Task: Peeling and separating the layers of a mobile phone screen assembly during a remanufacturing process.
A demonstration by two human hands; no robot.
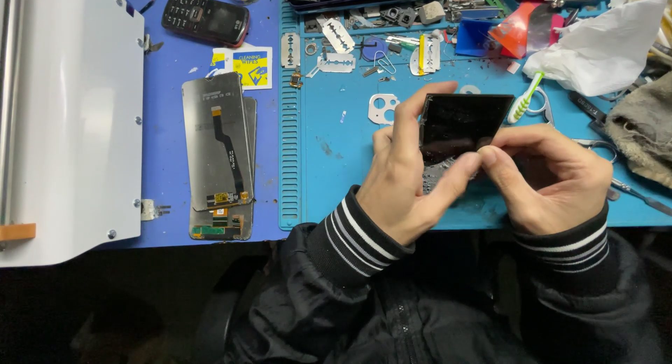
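The person is holding a black phone screen [463,124] up over the blue work mat [329,175], tilted, between both hands; the left hand [406,182] is gripping its left edge, fingers running up along that side and the thumb pressing across the lower edge; the right hand [546,175] is pinching the lower right part of the screen, fingers curled in beneath it. The mat's top compartments [392,35] are holding razor blades [338,36], small metal parts and plastic picks; a green-and-white toothbrush [525,98] is lying just right of the screen. Two display panels [218,154] are lying face down, stacked, well to the left; a dark keypad phone [205,17] is sitting beyond them.
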